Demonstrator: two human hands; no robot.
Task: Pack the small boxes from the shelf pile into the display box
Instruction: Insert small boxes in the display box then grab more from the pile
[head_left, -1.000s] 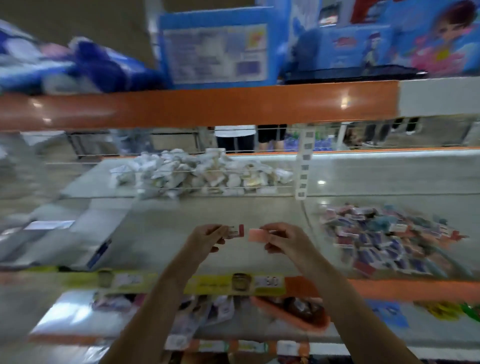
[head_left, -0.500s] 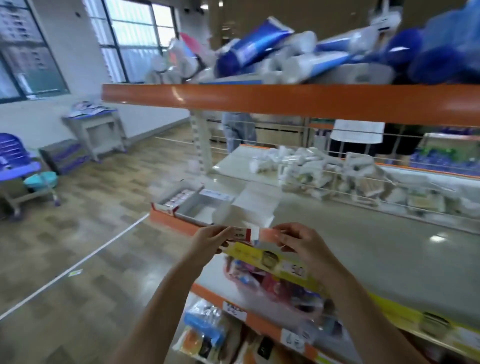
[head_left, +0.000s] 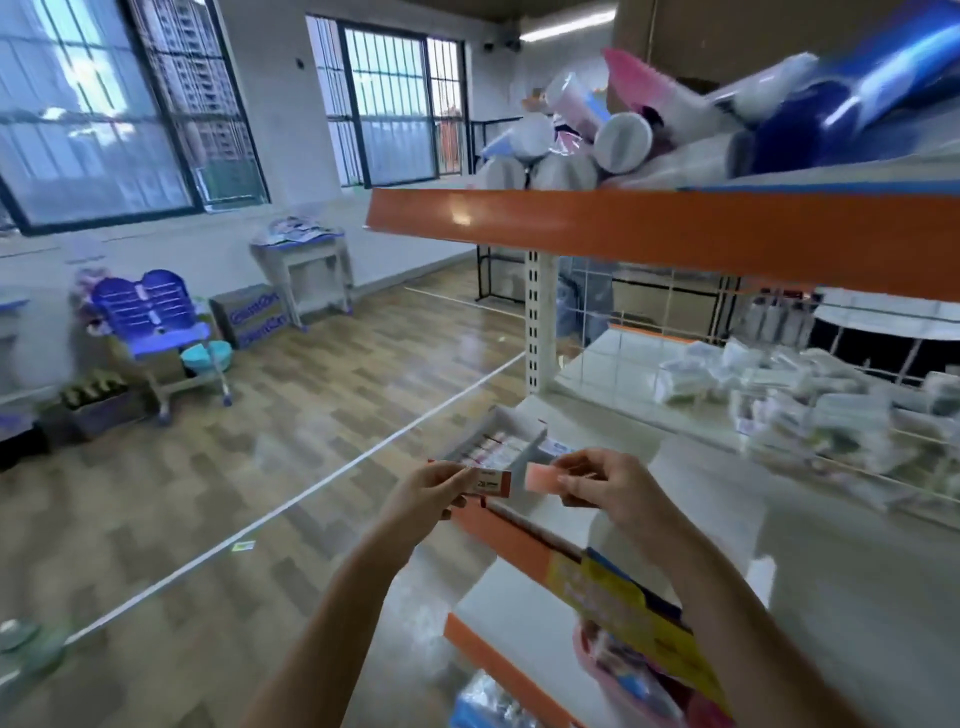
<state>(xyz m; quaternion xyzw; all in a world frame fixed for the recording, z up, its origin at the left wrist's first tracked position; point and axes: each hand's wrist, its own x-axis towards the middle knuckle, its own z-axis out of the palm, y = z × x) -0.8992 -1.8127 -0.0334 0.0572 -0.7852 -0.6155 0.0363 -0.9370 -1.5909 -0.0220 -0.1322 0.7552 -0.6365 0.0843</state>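
With our left hand (head_left: 431, 488) pinching a white-and-red small box (head_left: 492, 481) and our right hand (head_left: 605, 480) pinching a pink one (head_left: 542, 477), we judged it best to slot each upright beside the rows already in the display box (head_left: 501, 441) (just beyond our fingers).

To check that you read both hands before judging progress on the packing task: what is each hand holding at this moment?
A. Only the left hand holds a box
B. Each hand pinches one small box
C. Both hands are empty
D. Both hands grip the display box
B: the left hand pinches a small white box with a red end, and the right hand pinches a small pink box, both in front of the open white cardboard display box.
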